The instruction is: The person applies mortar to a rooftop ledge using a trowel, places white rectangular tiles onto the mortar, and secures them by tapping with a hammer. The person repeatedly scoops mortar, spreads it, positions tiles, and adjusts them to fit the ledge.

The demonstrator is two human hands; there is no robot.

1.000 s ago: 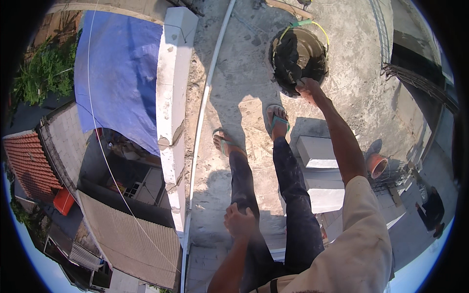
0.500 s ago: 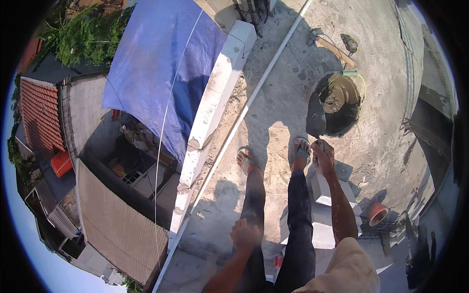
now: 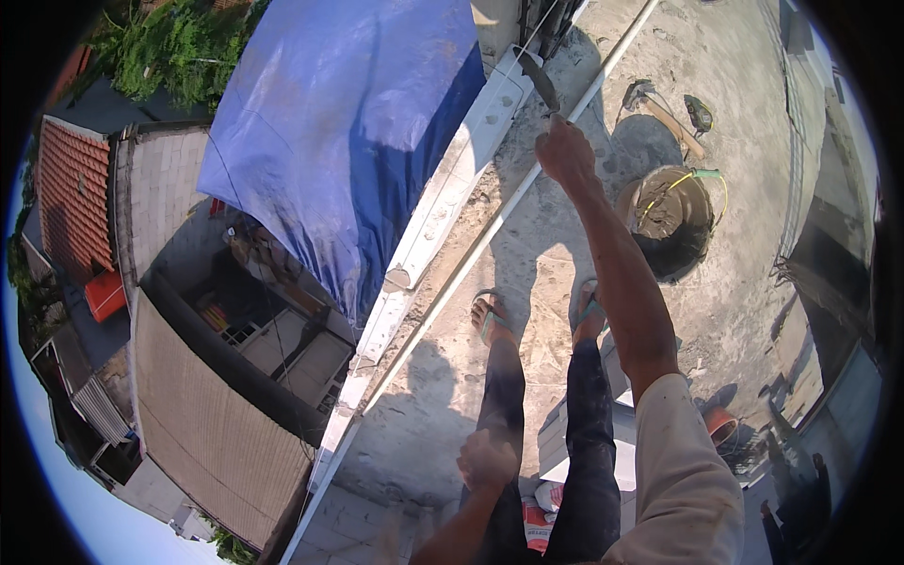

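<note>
Right hand (image 3: 567, 153): closed around the handle of a trowel (image 3: 540, 83), arm stretched out ahead.
Trowel blade: pointing away beyond the right hand, over the far part of the block wall; contact impossible to tell.
Left hand (image 3: 488, 460): curled loosely before the left thigh, well nearer the body than the right; palm hidden, so cannot tell whether holding anything.
White pipe (image 3: 499, 218): running slantwise, passing behind the right hand in view.
White block wall (image 3: 435, 226): left of both hands, alongside the pipe.
Black bucket (image 3: 680, 262): right of the right hand and slightly nearer the body, on the concrete floor (image 3: 744, 311), with grey mortar (image 3: 662, 213) inside.
Hammer (image 3: 673, 124): lying right of the right hand, just past the bucket.
White blocks (image 3: 556, 443): right of the left hand, partly behind the right leg.
Blue tarpaulin (image 3: 311, 132): farther left, beyond the wall.
</note>
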